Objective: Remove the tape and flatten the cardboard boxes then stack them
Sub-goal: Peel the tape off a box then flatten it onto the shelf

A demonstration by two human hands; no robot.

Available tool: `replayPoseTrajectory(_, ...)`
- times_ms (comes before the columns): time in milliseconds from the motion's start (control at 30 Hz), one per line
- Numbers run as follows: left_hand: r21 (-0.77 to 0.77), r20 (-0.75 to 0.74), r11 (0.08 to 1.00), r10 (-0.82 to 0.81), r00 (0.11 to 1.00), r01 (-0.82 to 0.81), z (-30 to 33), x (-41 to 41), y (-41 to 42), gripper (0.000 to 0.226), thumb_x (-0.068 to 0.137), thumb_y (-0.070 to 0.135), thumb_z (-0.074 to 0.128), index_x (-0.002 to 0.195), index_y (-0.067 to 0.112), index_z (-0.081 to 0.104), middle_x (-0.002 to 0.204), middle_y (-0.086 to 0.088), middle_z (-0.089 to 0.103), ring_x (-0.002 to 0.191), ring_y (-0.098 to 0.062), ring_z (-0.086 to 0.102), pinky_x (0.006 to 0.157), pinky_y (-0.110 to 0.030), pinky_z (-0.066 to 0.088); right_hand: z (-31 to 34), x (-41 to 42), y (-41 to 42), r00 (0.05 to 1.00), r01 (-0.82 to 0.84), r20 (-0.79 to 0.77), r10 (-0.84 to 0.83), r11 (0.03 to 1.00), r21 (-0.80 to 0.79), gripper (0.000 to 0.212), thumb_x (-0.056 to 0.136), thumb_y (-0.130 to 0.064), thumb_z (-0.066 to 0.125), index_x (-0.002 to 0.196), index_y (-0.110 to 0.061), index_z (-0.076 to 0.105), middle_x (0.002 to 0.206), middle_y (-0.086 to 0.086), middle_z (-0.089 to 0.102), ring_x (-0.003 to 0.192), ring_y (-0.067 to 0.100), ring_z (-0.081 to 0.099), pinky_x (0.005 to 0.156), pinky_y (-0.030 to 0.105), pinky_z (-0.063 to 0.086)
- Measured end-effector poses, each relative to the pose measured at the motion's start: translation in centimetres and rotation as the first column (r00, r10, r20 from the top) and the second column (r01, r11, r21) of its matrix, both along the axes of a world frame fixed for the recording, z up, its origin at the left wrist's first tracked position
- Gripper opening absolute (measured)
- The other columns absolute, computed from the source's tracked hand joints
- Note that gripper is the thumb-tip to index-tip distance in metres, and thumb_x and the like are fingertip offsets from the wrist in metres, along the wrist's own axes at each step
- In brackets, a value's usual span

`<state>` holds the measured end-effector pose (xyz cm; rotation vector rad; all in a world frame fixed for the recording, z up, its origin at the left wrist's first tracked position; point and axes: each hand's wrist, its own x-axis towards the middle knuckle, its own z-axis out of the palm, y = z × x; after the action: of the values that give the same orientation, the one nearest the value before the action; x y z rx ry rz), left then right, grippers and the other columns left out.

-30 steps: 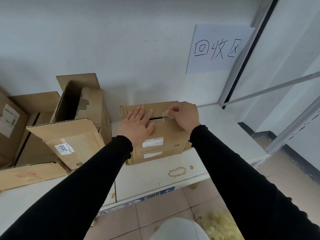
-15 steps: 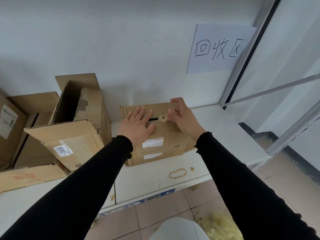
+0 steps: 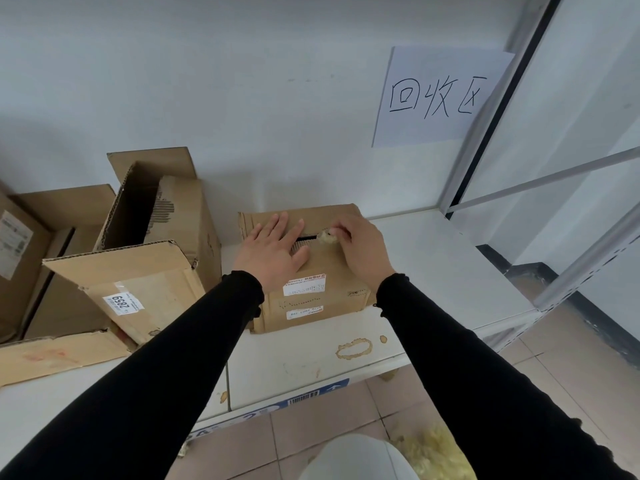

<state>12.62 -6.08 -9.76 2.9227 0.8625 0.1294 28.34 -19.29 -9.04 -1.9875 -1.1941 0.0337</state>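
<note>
Cardboard box (image 3: 311, 292) on shelf (image 3: 433, 271), left hand (image 3: 273, 252) spread flat atop, right hand (image 3: 360, 251) pinching crumpled tape (image 3: 327, 236)

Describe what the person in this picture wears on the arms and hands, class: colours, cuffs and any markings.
Both arms are covered by long, plain black sleeves, the left sleeve and the right sleeve. Each ends at the wrist in a slightly gathered, wavy cuff. The left hand and right hand are bare: no gloves, rings or watch show.
</note>
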Motion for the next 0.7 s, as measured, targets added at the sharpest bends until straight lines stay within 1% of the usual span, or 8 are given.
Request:
replayPoseTrajectory(67, 0.003, 0.000, 1.000, -0.001, 1.000, 0.001, 0.0, 0.0, 0.0, 0.067, 0.100, 0.063, 0.010, 0.161, 0.038, 0.001, 0.170, 0.002, -0.006, 0.155, -0.011, -0.008, 0.126, -0.038, -0.002, -0.2, -0.4, -0.2, 1.000, 0.013, 0.007, -0.013, 1.000, 0.021, 0.026, 0.107, -0.025, 0.041, 0.115, -0.023, 0.066, 0.095, -0.002, 0.067, 0.084, 0.017, 0.060, 0.076, 0.030, 0.043)
replayPoseTrajectory(167, 0.009, 0.003, 1.000, -0.003, 1.000, 0.003, -0.1, -0.1, 0.0, 0.066, 0.100, 0.063, 0.010, 0.161, 0.038, 0.001, 0.170, 0.002, -0.006, 0.155, -0.011, -0.009, 0.126, -0.038, -0.002, 0.4, -0.6, -0.4, 0.998, -0.035, 0.052, 0.037, 0.999, -0.024, 0.041, 0.106, -0.041, 0.040, 0.146, -0.037, 0.047, 0.108, -0.008, 0.059, 0.097, 0.010, 0.057, 0.078, 0.031, 0.048)
replayPoseTrajectory(267, 0.011, 0.009, 1.000, -0.005, 1.000, 0.005, 0.0, -0.1, -0.1, 0.066, 0.101, 0.062, 0.011, 0.161, 0.038, 0.002, 0.170, 0.002, -0.005, 0.156, -0.011, -0.007, 0.126, -0.038, -0.002, 0.1, -0.3, -0.1, 0.969, -0.048, 0.233, 0.086, 0.985, -0.165, 0.024, 0.100, -0.038, 0.055, 0.119, -0.032, 0.070, 0.099, -0.009, 0.053, 0.111, 0.013, 0.047, 0.081, 0.030, 0.046)
replayPoseTrajectory(400, 0.008, 0.013, 1.000, -0.007, 1.000, 0.007, 0.0, -0.4, -0.1, 0.068, 0.099, 0.067, 0.006, 0.161, 0.039, 0.002, 0.170, 0.003, -0.005, 0.155, -0.011, -0.008, 0.126, -0.038, -0.003, 0.5, 1.4, -0.6, 0.979, 0.173, -0.137, -0.153, 0.975, 0.142, 0.017, 0.097, -0.026, 0.056, 0.091, -0.029, 0.072, 0.091, -0.015, 0.068, 0.088, 0.000, 0.058, 0.071, 0.009, 0.037)
replayPoseTrajectory(467, 0.005, 0.017, 1.000, -0.007, 1.000, 0.007, 0.0, -0.4, -0.2, 0.070, 0.099, 0.069, 0.005, 0.161, 0.039, 0.001, 0.170, 0.003, -0.006, 0.155, -0.012, -0.008, 0.126, -0.038, -0.004, 0.6, 3.0, -1.7, 0.865, 0.366, -0.447, -0.229, 0.897, 0.249, 0.016, 0.099, -0.021, 0.057, 0.095, -0.025, 0.072, 0.092, -0.011, 0.071, 0.080, 0.002, 0.063, 0.075, 0.014, 0.046)
replayPoseTrajectory(533, 0.012, 0.022, 1.000, -0.003, 1.000, 0.003, 0.0, -0.5, -0.3, 0.070, 0.098, 0.070, 0.005, 0.161, 0.039, 0.001, 0.170, 0.003, -0.006, 0.155, -0.012, -0.008, 0.126, -0.038, -0.003, 0.4, 3.7, -2.6, 0.675, 0.477, -0.719, -0.166, 0.841, 0.255, 0.016, 0.101, -0.014, 0.056, 0.101, -0.020, 0.072, 0.098, 0.000, 0.071, 0.080, 0.012, 0.066, 0.080, 0.026, 0.055)
replayPoseTrajectory(633, 0.016, 0.021, 1.000, -0.005, 1.000, 0.005, 0.1, -0.5, -0.4, 0.070, 0.098, 0.069, 0.005, 0.161, 0.039, 0.001, 0.169, 0.003, -0.007, 0.155, -0.012, -0.009, 0.126, -0.039, -0.003, 0.0, 3.3, -2.6, 0.653, 0.407, -0.747, -0.125, 0.890, 0.207, 0.028, 0.099, -0.018, 0.046, 0.105, -0.020, 0.073, 0.106, -0.001, 0.071, 0.094, 0.016, 0.068, 0.092, 0.033, 0.055)
replayPoseTrajectory(700, 0.018, 0.024, 1.000, -0.005, 1.000, 0.005, 0.1, -0.6, -0.5, 0.070, 0.098, 0.069, 0.005, 0.161, 0.039, 0.000, 0.169, 0.003, -0.007, 0.155, -0.012, -0.009, 0.126, -0.039, -0.003, 0.0, 2.2, -2.0, 0.734, 0.318, -0.667, -0.132, 0.934, 0.164, 0.034, 0.093, -0.041, 0.044, 0.108, -0.027, 0.072, 0.104, -0.012, 0.068, 0.099, 0.012, 0.063, 0.085, 0.018, 0.050)
